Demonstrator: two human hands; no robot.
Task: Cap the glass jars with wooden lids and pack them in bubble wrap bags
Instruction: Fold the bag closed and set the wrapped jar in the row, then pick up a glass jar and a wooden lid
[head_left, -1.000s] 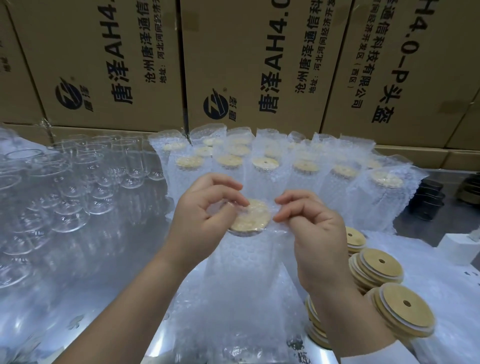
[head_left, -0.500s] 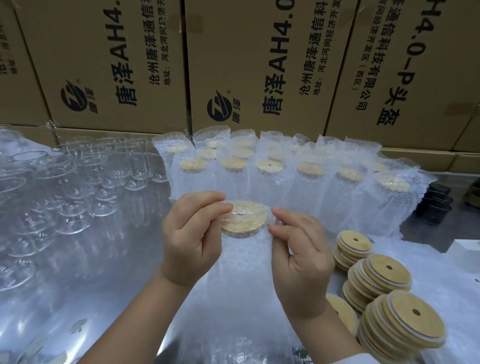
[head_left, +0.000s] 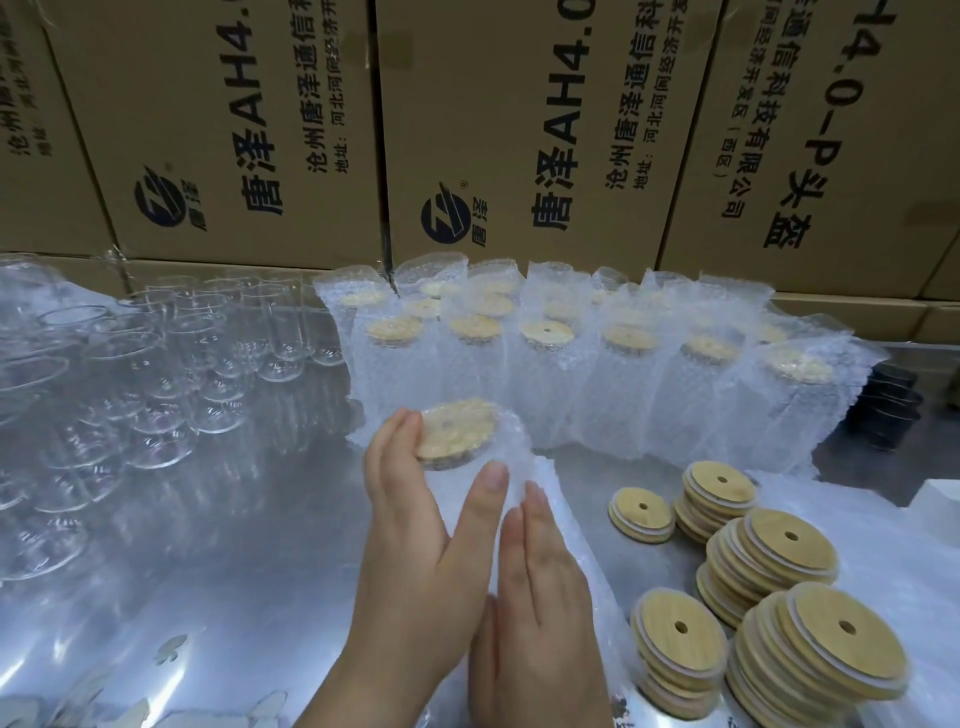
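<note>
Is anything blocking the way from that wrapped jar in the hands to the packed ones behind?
Nothing visible. The wrapped jar, flanked by the left hand and right hand, is before the packed jars; spare lids lie to the right.

I see the table (head_left: 260, 597) with the bare jars (head_left: 156, 374) crowded on its left side. Across the far middle and right stand rows of bagged jars (head_left: 649, 395), lids on, with a wall of boxes (head_left: 234, 130) right behind them. In the near middle one more bagged jar (head_left: 457, 436) sits between the left hand (head_left: 415, 545), flat against its left side, and the right hand (head_left: 540, 587), flat against the bag lower on the right. At near right, stacks of lids (head_left: 779, 551) lie on a pile of bags (head_left: 893, 545), with a cluster of small containers (head_left: 888, 410) far right.
</note>
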